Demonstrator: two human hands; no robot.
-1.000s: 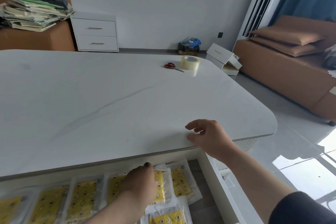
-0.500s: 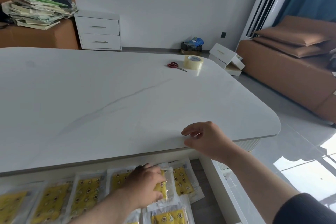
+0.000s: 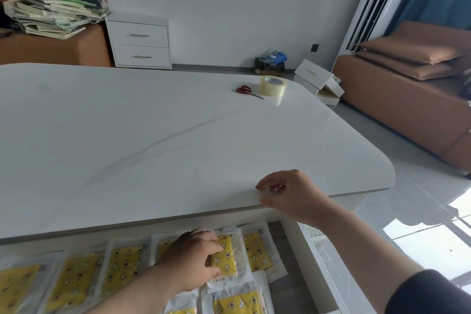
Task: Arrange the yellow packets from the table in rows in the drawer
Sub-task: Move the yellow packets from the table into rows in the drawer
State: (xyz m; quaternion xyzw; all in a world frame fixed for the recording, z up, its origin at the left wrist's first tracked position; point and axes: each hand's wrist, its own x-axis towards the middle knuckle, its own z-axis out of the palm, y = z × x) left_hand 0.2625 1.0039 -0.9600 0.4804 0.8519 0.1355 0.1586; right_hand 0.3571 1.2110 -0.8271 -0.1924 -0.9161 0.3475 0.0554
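Observation:
The open drawer (image 3: 328,273) under the white table's near edge holds several yellow packets in clear wrappers, laid side by side in a row (image 3: 122,267). My left hand (image 3: 193,260) is inside the drawer, fingers pressed on one yellow packet (image 3: 225,256) that lies over its neighbours. Another packet (image 3: 257,252) sits to its right, and one more (image 3: 237,302) lies in front. My right hand (image 3: 293,194) rests on the table's (image 3: 178,135) near edge, fingers curled, holding nothing.
Red-handled scissors (image 3: 248,91) and a roll of clear tape (image 3: 272,85) lie at the table's far right. Beyond are a white two-drawer cabinet (image 3: 140,43), stacked papers (image 3: 53,10) on a brown seat, and a brown sofa (image 3: 407,99) at right.
My left hand has drawn back a little toward me across the packet in the drawer. My right hand stays on the table edge. The camera view has shifted slightly.

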